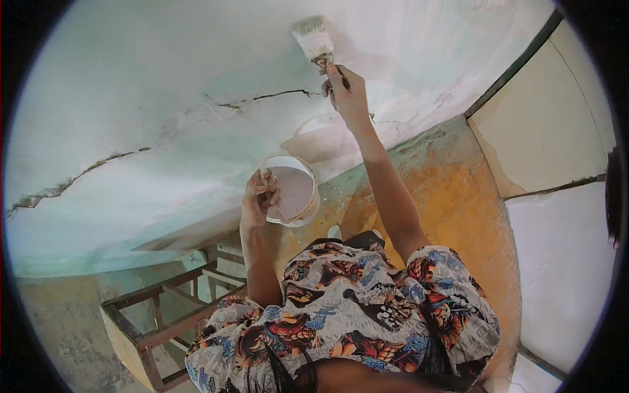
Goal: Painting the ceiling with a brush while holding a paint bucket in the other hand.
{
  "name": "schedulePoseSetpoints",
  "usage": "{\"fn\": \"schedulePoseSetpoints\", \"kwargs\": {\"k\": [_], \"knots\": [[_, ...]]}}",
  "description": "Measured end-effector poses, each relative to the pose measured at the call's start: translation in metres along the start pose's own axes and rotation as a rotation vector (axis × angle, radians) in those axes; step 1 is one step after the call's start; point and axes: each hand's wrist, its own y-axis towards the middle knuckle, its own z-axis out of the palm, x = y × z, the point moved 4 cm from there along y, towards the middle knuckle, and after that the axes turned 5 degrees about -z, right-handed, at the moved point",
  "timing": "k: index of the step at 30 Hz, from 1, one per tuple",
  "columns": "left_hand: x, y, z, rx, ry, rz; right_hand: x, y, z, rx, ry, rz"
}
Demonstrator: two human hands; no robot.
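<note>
My right hand point(349, 92) is raised to the wall, its fingers closed round the handle of a paintbrush point(314, 39). White paint coats the wide bristles, which lie against or very close to the wall point(164, 72); contact is hard to tell. Lower and to the left, my left hand point(261, 194) grips a white bucket point(306, 213) by its near-left rim or handle. Pale, whitish liquid fills part of the bucket. Just left of the brush, a dark crack point(282, 95) runs across the pale green and white wall.
A longer crack point(78, 177) continues down the wall's left side. At the lower left stands a wooden frame point(157, 334) with open bars. The floor point(452, 203) is worn yellow and grey. Pale panels point(544, 118) with dark edging stand on the right.
</note>
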Motion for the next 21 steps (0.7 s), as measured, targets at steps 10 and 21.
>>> {"fn": "schedulePoseSetpoints", "kwargs": {"k": [10, 21], "knots": [[-0.006, -0.02, 0.003, -0.095, 0.049, 0.041, -0.261, -0.166, -0.061, -0.102, -0.396, 0.376], [-0.009, -0.014, -0.007, -0.045, 0.071, 0.019, -0.107, -0.073, -0.038, 0.128, -0.333, 0.567]]}}
